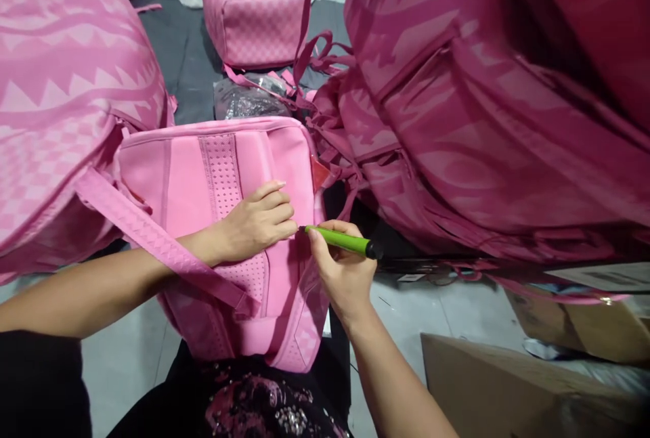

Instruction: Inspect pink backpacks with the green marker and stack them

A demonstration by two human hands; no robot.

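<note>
A pink backpack lies with its padded back panel up, its lower end against my lap. My left hand rests on that panel, fingers curled and pressed together on the fabric near the right side. The left forearm passes beneath a pink shoulder strap. In my right hand is a green pen-shaped tool with a dark tip and a black rear end. Its tip points left, at the fingertips of my left hand. Whether the tip touches the fabric, I cannot tell.
Large pink backpacks stand on the left and right, close to the work. Farther back is a checkered pink bag, with clear plastic wrapping before it. Cardboard boxes sit on the floor at lower right.
</note>
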